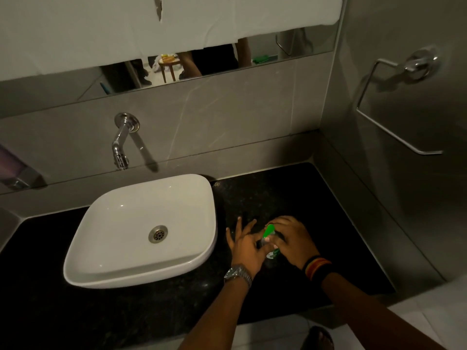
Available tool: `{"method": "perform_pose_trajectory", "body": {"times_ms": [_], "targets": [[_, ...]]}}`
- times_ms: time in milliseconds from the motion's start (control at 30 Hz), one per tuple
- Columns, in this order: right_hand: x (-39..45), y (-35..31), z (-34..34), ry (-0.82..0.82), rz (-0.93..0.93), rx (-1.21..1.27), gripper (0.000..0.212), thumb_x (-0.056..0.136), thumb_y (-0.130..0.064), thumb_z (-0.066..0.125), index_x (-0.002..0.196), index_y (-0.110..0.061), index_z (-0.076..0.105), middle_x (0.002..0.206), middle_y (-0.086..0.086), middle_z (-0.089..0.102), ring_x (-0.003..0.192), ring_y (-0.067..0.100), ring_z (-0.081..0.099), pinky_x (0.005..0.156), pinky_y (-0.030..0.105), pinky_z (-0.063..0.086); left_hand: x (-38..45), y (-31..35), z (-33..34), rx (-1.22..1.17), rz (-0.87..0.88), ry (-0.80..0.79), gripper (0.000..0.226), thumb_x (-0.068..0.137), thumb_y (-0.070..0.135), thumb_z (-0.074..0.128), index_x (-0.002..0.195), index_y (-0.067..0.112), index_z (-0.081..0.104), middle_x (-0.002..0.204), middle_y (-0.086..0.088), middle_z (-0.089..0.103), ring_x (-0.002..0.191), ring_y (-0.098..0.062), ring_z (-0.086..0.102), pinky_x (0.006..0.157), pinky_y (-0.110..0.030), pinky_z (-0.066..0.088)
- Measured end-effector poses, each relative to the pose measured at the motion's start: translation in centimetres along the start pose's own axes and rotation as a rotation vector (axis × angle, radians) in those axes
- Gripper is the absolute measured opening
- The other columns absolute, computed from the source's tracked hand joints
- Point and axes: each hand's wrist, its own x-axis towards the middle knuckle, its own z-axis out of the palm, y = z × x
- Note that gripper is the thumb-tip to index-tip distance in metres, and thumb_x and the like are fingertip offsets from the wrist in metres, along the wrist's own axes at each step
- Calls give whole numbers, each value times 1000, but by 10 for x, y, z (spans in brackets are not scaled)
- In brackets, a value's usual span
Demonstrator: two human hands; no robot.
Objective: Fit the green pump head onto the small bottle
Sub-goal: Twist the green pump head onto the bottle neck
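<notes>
A black speckled stone table [316, 198] runs along grey tiled walls in a dim bathroom. A white rounded-square ceramic basin [141, 231] sits on the table to the left, empty, with a round metal drain [158, 234] at its bottom. A chrome wall-mounted tap [121, 142] hangs above the basin's far edge, and a chrome towel ring [394, 107] is fixed to the right wall. A mirror strip [202, 64] above the tiles is mostly covered by white paper [101, 26].

Just right of the basin, both hands meet over the small clear bottle [271, 253], which stands on the table and is largely hidden by them. The right hand [293, 238], a striped wristband [316, 267] at its wrist, curls over the green plastic pump head [269, 231], fingers closed on it at the bottle's top. The left hand [246, 245], wearing a metal watch [237, 273], seems to pinch the bottle with thumb and forefinger while the other fingers spread wide; the grip itself is hard to see.
</notes>
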Motion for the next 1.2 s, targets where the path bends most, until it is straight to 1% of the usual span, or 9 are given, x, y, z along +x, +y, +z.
{"method": "perform_pose_trajectory", "body": {"times_ms": [167, 333, 400, 500, 633, 733, 800, 967, 1200], "targets": [[-2, 7, 5, 52, -30, -108, 38, 89, -44, 60, 117, -20, 70, 122, -7, 67, 119, 15, 52, 104, 36, 40, -2, 7, 1, -22, -17, 40, 37, 83, 57, 59, 110, 37, 75, 152, 7, 49, 155, -17, 6, 117, -44, -22], [7, 7, -1, 22, -15, -23, 40, 79, -49, 71, 107, -22, 75, 114, -7, 69, 116, 13, 53, 98, 29, 45, 1, 5, -4, 8, -15, 35, 36, 83, 60, 65, 111, 40, 74, 153, 9, 47, 155, -19, 6, 113, -39, -27], [9, 8, -8, -47, -24, 66, 45, 76, -46, 75, 114, -22, 71, 120, -7, 65, 121, 12, 49, 101, 25, 43, -1, 4, -3, 8, -9, 26, 37, 82, 61, 66, 114, 43, 73, 154, 9, 45, 155, -19, 5, 113, -39, -27], [8, 10, -20, -148, -131, 111, 56, 78, -39, 75, 132, -34, 57, 141, -12, 49, 132, 8, 35, 108, 22, 31, -3, 4, 2, 13, -19, 28, 37, 84, 57, 64, 119, 44, 70, 155, 9, 44, 155, -18, 3, 116, -45, -23], [14, 3, -33, -228, -280, -5, 40, 83, -36, 71, 122, -37, 64, 145, -13, 44, 138, 8, 29, 114, 32, 31, -2, 0, 3, 15, -24, 35, 38, 83, 59, 65, 117, 43, 70, 155, 9, 43, 155, -18, 2, 117, -45, -23], [22, 0, -39, -234, -320, -94, 33, 86, -41, 66, 118, -35, 67, 141, -12, 48, 137, 9, 31, 110, 31, 32, -2, -2, 5, -11, -11, 40, 48, 78, 77, 58, 118, 51, 67, 155, 13, 41, 155, -15, 0, 112, -37, -29], [25, 0, -44, -225, -322, -123, 34, 84, -43, 66, 117, -35, 67, 138, -13, 49, 135, 8, 33, 108, 31, 34, -2, -2, 6, -16, -2, 47, 51, 77, 81, 55, 119, 54, 65, 156, 12, 41, 155, -14, -2, 111, -35, -31], [29, 0, -53, -222, -346, -159, 33, 81, -44, 69, 113, -35, 69, 134, -14, 51, 133, 7, 35, 107, 35, 39, -2, -3, 6, -3, 6, 47, 50, 76, 80, 58, 119, 55, 64, 157, 13, 40, 148, -4, -6, 102, -25, -39], [27, -8, -55, -120, -281, -168, 24, 76, -44, 74, 94, -31, 77, 125, -16, 57, 125, 5, 42, 102, 31, 37, -1, 0, 4, -47, -7, 42, 47, 75, 78, 62, 110, 49, 73, 156, 13, 41, 148, -5, -6, 101, -25, -39]]}}
